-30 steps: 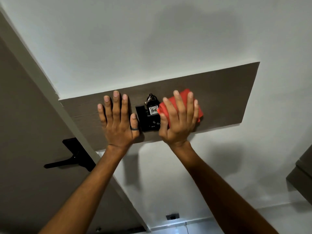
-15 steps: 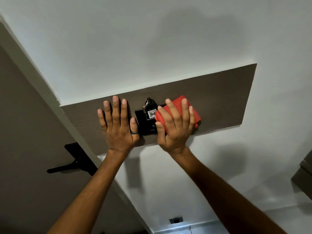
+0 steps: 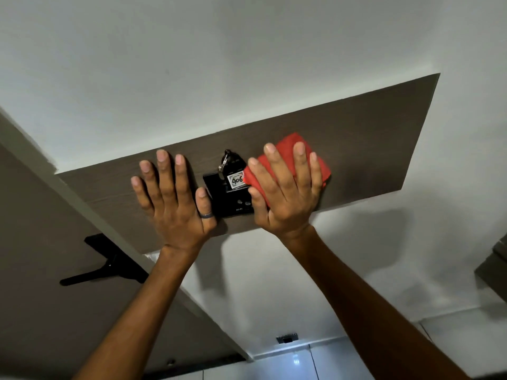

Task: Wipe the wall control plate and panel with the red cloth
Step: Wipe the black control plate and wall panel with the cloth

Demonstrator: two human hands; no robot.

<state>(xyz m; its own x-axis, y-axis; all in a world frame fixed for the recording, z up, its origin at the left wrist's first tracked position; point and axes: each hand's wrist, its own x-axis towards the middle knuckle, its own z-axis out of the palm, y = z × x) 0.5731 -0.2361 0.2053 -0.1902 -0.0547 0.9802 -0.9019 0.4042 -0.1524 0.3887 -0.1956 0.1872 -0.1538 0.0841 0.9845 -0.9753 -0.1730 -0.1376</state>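
On the brown wall panel, the right hand presses the red cloth flat under spread fingers, at three o'clock of the black control plate. Since a second ago it has slid toward the plate; wiping the plate looks imminent. The left hand braces open-palmed at nine o'clock, holding nothing.

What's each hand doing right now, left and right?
Left hand: open, flat on the brown panel, holding nothing.
Right hand: open, fingers spread, pressing the red cloth against the panel beside the black control plate.
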